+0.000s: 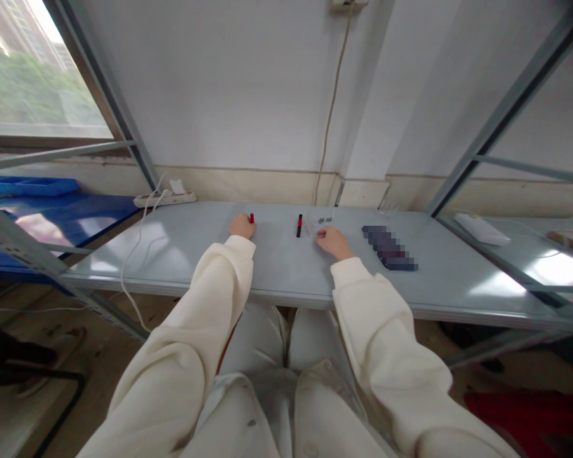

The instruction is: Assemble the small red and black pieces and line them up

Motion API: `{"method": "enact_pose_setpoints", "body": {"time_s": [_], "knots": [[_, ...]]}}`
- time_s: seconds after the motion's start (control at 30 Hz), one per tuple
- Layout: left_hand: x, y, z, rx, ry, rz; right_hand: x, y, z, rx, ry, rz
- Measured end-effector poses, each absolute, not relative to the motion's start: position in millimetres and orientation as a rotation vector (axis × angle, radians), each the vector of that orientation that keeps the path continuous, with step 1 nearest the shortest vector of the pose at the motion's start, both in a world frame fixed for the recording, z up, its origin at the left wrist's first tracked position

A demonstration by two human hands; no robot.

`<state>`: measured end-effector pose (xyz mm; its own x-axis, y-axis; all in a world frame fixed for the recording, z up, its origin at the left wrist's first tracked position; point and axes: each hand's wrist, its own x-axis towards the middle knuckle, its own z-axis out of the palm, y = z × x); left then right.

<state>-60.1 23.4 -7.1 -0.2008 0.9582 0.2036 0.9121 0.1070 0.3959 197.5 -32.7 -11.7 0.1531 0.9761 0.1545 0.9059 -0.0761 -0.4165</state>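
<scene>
On the left half of the grey tabletop, my left hand (241, 227) is closed around a small red cylinder (252, 217) that pokes up past the fingers. My right hand (334, 243) rests farther right with its fingertips pinched together. A dark reddish bit shows at those fingertips, too small to name. Between the hands lies a slim black-and-red tube (299, 226), separate from both. Beside it, close to my right fingertips, is a clear plastic piece (310, 224). Several tiny grey metal parts (325, 220) lie just beyond my right hand.
A dark phone-shaped object (390, 248), pixelated over, lies right of my right hand. A power strip (165, 198) sits at the back left, its white cable (136, 254) hanging over the front edge. Metal frame posts bound the table (276, 270) on both sides.
</scene>
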Motion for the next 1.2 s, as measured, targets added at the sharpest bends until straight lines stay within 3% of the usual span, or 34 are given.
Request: {"method": "enact_pose_setpoints", "body": {"time_s": [0.27, 0.4, 0.5, 0.63, 0.73, 1.2], "knots": [[-60, 21, -7, 1.891, 2.262, 0.725, 193, -31, -15, -1.963, -1.781, 0.246], [-52, 6, 3, 1.948, 2.343, 1.004, 190, -30, -17, -1.962, -1.787, 0.229], [-39, -6, 15, 2.239, 2.136, 1.174, 189, -29, -17, -1.953, -1.789, 0.229], [-16, -13, 20, 2.724, 1.474, 0.982, 186, -28, -16, -1.964, -1.787, 0.229], [-2, -14, 16, 2.864, 1.227, 0.852, 183, -28, -16, -1.960, -1.786, 0.209], [15, -17, 7, 2.900, 1.223, 0.736, 179, -31, -15, -1.964, -1.822, 0.157]]}}
